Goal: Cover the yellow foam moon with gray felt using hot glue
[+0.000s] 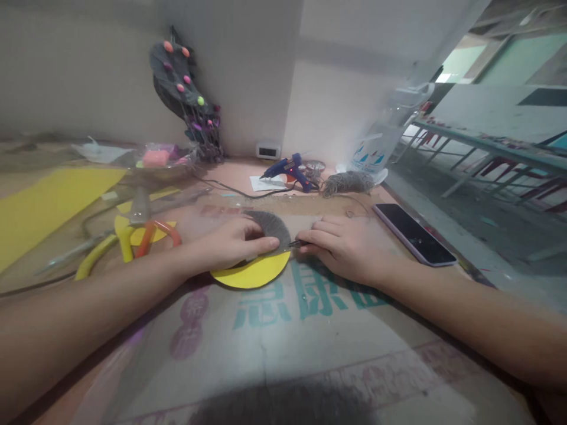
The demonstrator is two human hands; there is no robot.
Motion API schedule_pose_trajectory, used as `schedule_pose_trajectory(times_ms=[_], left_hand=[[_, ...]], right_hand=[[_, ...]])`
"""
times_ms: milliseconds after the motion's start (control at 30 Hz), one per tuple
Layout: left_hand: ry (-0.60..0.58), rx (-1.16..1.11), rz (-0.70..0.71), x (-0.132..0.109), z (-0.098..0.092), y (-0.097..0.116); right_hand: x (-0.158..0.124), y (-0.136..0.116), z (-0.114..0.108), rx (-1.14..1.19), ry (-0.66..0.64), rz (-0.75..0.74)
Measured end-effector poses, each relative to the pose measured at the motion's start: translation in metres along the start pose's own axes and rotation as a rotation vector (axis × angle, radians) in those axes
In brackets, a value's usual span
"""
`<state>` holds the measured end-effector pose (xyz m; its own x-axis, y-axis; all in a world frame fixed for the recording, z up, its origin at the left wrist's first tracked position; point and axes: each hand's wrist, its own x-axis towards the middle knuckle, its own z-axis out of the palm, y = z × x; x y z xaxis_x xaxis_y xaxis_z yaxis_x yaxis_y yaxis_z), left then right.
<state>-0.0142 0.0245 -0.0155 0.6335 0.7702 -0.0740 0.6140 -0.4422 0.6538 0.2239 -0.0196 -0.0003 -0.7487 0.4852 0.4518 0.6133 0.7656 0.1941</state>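
Observation:
A rounded yellow card piece (254,273) lies on the worktop, its far right part covered by grey yarn (275,227) laid in close rows. My left hand (233,241) holds this card down, with the thumb stretched over the yarn and the other fingers bent at its far side. At the card's right edge, my right hand (334,245) pinches a thin dark tool (296,243) that looks like tweezers. The tool's tip meets the border between yarn and bare yellow; most of it is hidden in the fingers.
A blue glue gun (290,171) stands behind the card, beside a grey yarn bundle (349,184). Right of my right hand lies a phone (414,234). Scissors with an orange handle (155,233) and yellow sheet (48,206) are at left. A decorated grey crescent (177,77) leans on the wall.

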Motion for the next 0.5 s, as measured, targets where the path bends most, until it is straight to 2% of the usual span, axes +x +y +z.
schedule_pose_trajectory(times_ms=[233, 500], left_hand=[[0.035, -0.015, -0.030, -0.0002, 0.0017, 0.0007], [0.049, 0.030, 0.002, 0.0003, 0.0034, 0.0027]], right_hand=[[-0.0038, -0.0001, -0.0001, 0.060, 0.016, 0.090], [-0.0028, -0.0015, -0.0013, 0.053, -0.013, 0.056]])
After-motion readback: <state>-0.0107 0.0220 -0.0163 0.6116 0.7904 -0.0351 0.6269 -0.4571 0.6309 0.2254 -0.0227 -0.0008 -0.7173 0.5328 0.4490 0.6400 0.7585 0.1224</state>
